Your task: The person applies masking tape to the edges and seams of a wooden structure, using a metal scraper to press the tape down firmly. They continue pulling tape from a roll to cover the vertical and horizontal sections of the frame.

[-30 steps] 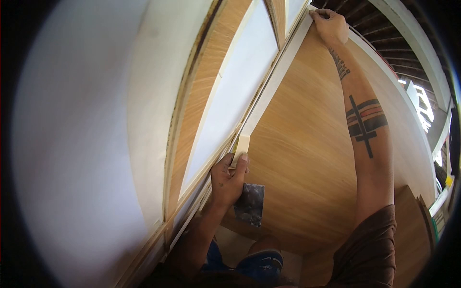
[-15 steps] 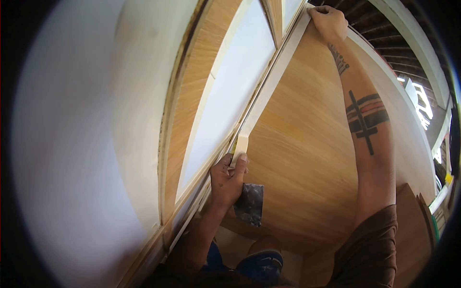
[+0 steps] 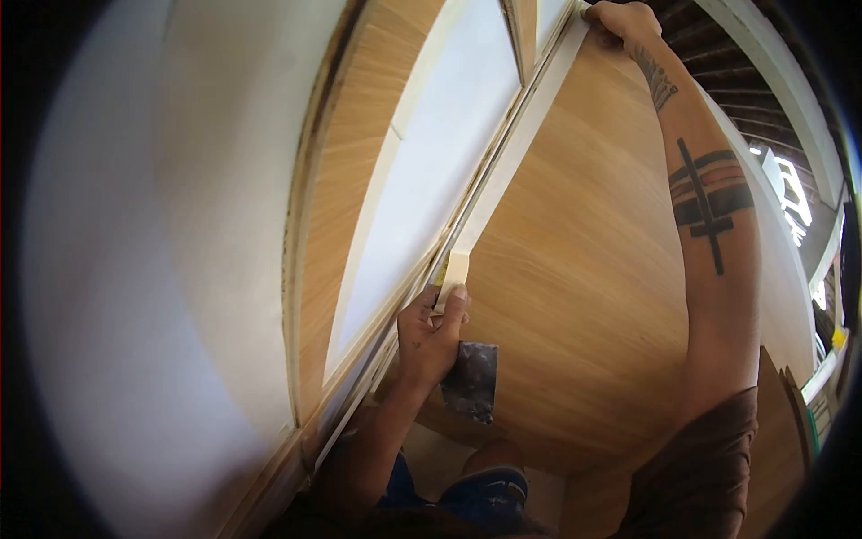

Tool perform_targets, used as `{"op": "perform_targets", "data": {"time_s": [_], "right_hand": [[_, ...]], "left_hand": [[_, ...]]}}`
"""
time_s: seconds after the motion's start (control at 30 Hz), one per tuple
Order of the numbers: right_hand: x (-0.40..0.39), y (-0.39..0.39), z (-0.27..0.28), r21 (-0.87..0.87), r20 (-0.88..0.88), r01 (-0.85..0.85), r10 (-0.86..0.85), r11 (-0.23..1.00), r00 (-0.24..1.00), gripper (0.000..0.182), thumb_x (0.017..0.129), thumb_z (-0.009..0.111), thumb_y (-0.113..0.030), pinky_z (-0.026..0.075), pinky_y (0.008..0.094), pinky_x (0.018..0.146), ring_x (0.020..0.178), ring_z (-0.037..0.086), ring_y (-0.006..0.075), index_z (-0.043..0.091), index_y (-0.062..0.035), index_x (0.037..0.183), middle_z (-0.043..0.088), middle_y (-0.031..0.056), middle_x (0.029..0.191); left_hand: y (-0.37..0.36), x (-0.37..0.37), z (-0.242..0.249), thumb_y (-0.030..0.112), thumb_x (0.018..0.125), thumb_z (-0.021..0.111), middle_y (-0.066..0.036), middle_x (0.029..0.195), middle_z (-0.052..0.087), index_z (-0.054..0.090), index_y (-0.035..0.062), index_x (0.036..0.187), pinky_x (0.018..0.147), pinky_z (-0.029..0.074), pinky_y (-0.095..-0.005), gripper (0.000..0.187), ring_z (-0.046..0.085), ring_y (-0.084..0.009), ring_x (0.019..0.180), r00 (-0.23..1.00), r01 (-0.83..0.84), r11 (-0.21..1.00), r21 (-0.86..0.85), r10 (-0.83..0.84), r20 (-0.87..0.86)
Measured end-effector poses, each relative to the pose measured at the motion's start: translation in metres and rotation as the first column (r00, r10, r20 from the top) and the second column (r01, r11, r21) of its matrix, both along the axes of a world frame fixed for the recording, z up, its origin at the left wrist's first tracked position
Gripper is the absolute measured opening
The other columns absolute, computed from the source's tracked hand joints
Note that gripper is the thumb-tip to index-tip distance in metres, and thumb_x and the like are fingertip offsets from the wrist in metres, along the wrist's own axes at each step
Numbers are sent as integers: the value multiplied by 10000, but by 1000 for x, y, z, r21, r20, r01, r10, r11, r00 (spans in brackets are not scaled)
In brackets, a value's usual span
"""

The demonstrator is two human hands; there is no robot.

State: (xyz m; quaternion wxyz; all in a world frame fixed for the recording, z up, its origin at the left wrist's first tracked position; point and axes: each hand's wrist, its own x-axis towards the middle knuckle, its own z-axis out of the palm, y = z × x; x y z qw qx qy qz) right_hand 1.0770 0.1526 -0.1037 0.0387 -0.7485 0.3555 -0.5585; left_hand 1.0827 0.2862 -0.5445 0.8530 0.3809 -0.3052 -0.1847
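Observation:
My left hand (image 3: 433, 332) is closed around a roll of pale masking tape (image 3: 455, 274), its thumb on the tape. A dark, smeared flat scraper (image 3: 470, 382) sticks out below the same hand; its handle is hidden. From the roll, a long strip of tape (image 3: 525, 130) runs up along the left edge of a wood-grain panel (image 3: 575, 269). At the strip's far upper end, my right hand (image 3: 624, 22) is closed with its fingertips at the panel's corner. What those fingers pinch is too small to tell.
Left of the strip stands a wooden frame (image 3: 355, 189) with white panes (image 3: 440, 153). A large white surface (image 3: 117, 251) fills the far left. Brown boards (image 3: 779, 431) lean at the lower right. My knees in blue shorts (image 3: 485, 494) show at the bottom.
My right hand and forearm have shifted slightly right and up, the hand now at the very top corner. My left hand, still around the tape roll, has barely moved.

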Motion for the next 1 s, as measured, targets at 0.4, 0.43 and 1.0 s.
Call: {"op": "perform_targets", "data": {"time_s": [0.4,0.43,1.0], "right_hand": [[-16,-20,0,-379,-216,63,-154,923,964,387,774,909,-351,592,391,786,850,750,248,786,-23,940,781,148,899],[-16,-20,-1,-385,-202,55,-142,921,969,382,768,911,-348,593,400,803,856,753,257,786,-34,945,785,147,903],[-12,-16,-15,-443,-137,175,-259,879,956,403,848,823,-462,587,448,851,986,750,325,768,-125,1060,786,140,1023]], "left_hand": [[2,1,3,234,1025,678,-33,779,641,702,-6,918,767,473,-301,263,585,-125,749,1000,-21,999,33,21,-8],[2,1,3,234,1025,678,-33,779,641,702,-6,918,767,473,-301,263,585,-125,749,1000,-22,999,31,22,-8],[-23,5,2,337,1019,694,-59,850,700,714,-39,1014,659,491,-269,376,595,-93,713,1000,16,981,196,-17,-1]]}}
